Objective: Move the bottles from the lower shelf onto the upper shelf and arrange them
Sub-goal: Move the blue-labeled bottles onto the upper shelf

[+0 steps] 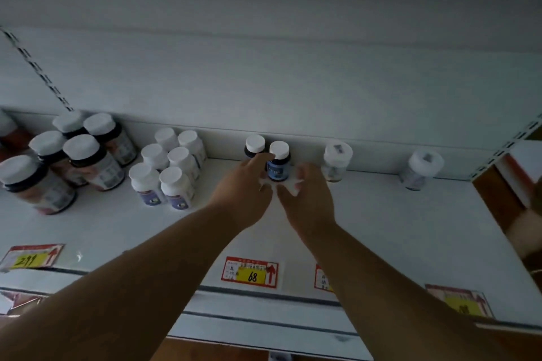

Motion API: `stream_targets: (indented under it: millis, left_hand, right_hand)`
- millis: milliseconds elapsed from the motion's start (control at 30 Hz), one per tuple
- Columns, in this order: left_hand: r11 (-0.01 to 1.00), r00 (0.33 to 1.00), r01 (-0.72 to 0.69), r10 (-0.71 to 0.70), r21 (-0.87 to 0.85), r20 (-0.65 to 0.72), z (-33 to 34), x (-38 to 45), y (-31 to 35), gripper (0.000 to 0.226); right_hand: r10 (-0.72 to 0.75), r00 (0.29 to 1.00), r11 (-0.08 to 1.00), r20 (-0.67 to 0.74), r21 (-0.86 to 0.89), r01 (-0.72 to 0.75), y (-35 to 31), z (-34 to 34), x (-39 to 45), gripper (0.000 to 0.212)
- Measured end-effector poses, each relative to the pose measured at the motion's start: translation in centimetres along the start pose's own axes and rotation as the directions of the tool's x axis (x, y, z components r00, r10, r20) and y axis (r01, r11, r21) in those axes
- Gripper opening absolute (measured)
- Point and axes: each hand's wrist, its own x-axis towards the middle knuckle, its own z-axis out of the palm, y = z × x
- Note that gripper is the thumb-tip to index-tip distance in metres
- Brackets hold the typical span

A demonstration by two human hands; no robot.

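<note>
Bottles: two dark, white-capped ones, far bottle [254,147] and near bottle [278,162], stand side by side at mid upper shelf [381,214], close to the back wall. Left hand [245,184] reaches in, fingers stretched, tips at the near bottle's left side. Right hand [308,193] is at its right side, fingers blurred, partly curled; cannot tell if it really grips. Looks like both hands bracket it to nudge it into line with its neighbour. Far left: big brown bottles [88,161], then small white bottles [170,167], grouped in rows. Two clear jars [337,163] [422,168] stand apart on the right. Price tag [250,272] marks the near edge.
</note>
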Motion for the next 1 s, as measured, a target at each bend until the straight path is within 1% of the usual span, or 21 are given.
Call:
stream_targets:
  millis: [100,200,267,367,433,533,600,700,867,933,1000]
  left_hand:
    - [0.998,1.000,-0.019,0.017,-0.060,-0.020,-0.6,-2.5,-1.4,0.053]
    - [0.989,0.998,-0.044,0.038,-0.144,-0.041,-2.3,-6.0,-3.9,0.049]
    - [0.981,0.997,-0.048,0.035,-0.189,-0.072,-3.9,-9.0,-6.6,0.046]
    - [0.974,0.994,-0.014,-0.010,-0.224,-0.105,-6.8,-13.7,-12.0,0.044]
    - [0.972,0.991,0.007,-0.039,-0.233,-0.129,-8.5,-16.7,-16.1,0.043]
    - [0.971,0.986,0.071,-0.103,-0.228,-0.135,-10.6,-20.4,-21.6,0.042]
    - [0.966,0.978,0.109,-0.147,-0.235,-0.149,-11.7,-22.4,-24.4,0.039]
    - [0.956,0.956,0.153,-0.207,-0.250,-0.207,-13.0,-24.7,-27.8,0.037]
    - [0.925,0.897,0.261,-0.338,-0.278,-0.284,-12.4,-27.2,-32.6,0.037]
    - [0.899,0.871,0.316,-0.402,-0.304,-0.283,-11.2,-27.9,-34.3,0.038]
    - [0.881,0.857,0.355,-0.441,-0.314,-0.268,-9.7,-28.3,-36.1,0.039]
  right_hand:
    - [-0.010,1.000,0.999,0.013,0.042,0.009,-1.5,0.0,-3.1,0.042]
    - [-0.033,0.999,0.996,-0.028,0.081,0.035,-4.1,1.4,-6.5,0.042]
    - [-0.046,0.998,0.992,-0.040,0.114,0.050,-6.6,3.3,-8.9,0.041]
    - [-0.097,0.995,0.984,-0.025,0.147,0.099,-11.2,7.2,-13.0,0.036]
    - [-0.136,0.991,0.978,0.019,0.163,0.131,-14.1,10.4,-15.8,0.035]
    - [-0.155,0.980,0.972,0.124,0.196,0.129,-17.7,15.1,-19.4,0.033]
    - [-0.156,0.967,0.973,0.201,0.199,0.115,-19.5,17.6,-21.2,0.034]
    - [-0.176,0.939,0.976,0.296,0.179,0.127,-21.3,20.5,-22.4,0.033]
    - [-0.270,0.859,0.957,0.435,0.220,0.189,-21.3,25.9,-22.9,0.029]
    - [-0.277,0.821,0.955,0.500,0.236,0.179,-20.4,28.5,-23.1,0.029]
    - [-0.289,0.804,0.953,0.520,0.233,0.192,-19.0,31.3,-23.2,0.030]
